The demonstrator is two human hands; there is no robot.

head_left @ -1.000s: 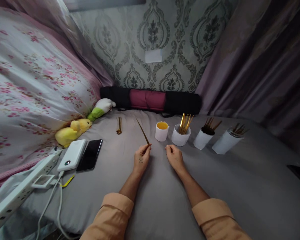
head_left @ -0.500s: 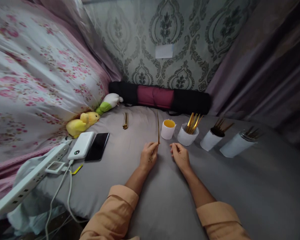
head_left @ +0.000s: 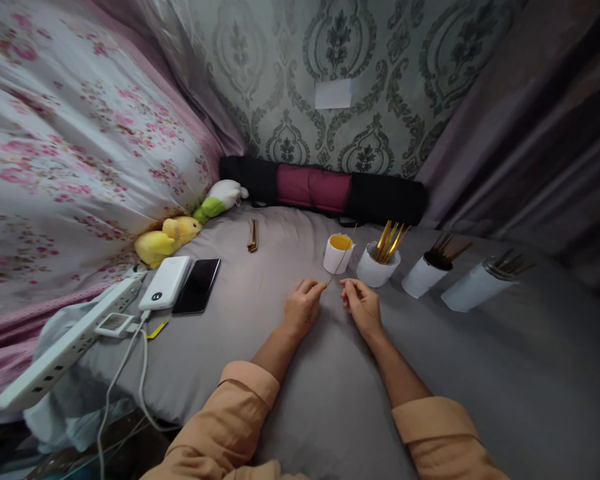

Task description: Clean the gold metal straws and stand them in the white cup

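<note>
My left hand (head_left: pixel 303 309) pinches the lower end of a thin golden-brown strip (head_left: pixel 337 267). The strip leans up and to the right, crossing in front of a white cup with a yellow inside (head_left: pixel 335 260). Close by on the right, my right hand (head_left: pixel 363 307) has its thumb and fingers closed together; whatever may be between them is too small to make out. Further right stand a white cup of shiny gold strips (head_left: pixel 377 272), a white cup of dark brown strips (head_left: pixel 423 280) and a tall pale jar of thin strips (head_left: pixel 473 290).
Two or so folded gold pieces (head_left: pixel 253 237) lie on the grey sheet (head_left: pixel 260 300). To the left are a phone (head_left: pixel 197 287), a white power bank (head_left: pixel 165 283), a power strip (head_left: pixel 70 347) with cables and plush toys (head_left: pixel 167 241). A long black-and-maroon bag (head_left: pixel 315 187) lines the wall.
The strip in my left hand has swung from nearly upright to a rightward lean, its tip now past the yellow-lined cup. My left hand has shifted slightly right, nearer the right hand.
</note>
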